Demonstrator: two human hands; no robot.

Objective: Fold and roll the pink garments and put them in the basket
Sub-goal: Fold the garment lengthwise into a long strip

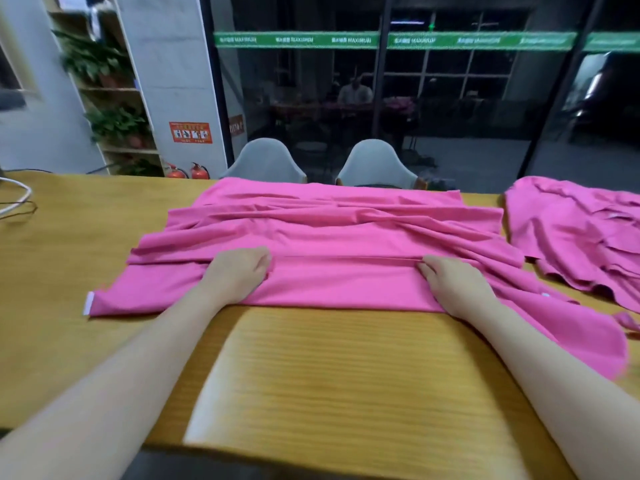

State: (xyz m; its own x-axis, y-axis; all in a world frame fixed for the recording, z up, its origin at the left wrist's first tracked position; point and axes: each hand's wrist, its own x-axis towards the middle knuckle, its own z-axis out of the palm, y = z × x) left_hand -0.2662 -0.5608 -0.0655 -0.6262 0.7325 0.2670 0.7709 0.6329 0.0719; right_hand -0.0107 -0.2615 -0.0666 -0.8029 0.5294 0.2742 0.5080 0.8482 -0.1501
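A large pink garment lies spread across the wooden table, its near part folded over into a flat band. My left hand rests on the left end of that band, fingers curled and pinching the folded edge. My right hand pinches the same folded edge at the right end. A white label shows at the garment's left corner. No basket is in view.
A pile of more pink garments lies at the table's right side. Two grey chairs stand behind the far edge. Cables lie at the far left. A glass wall and a plant shelf stand beyond.
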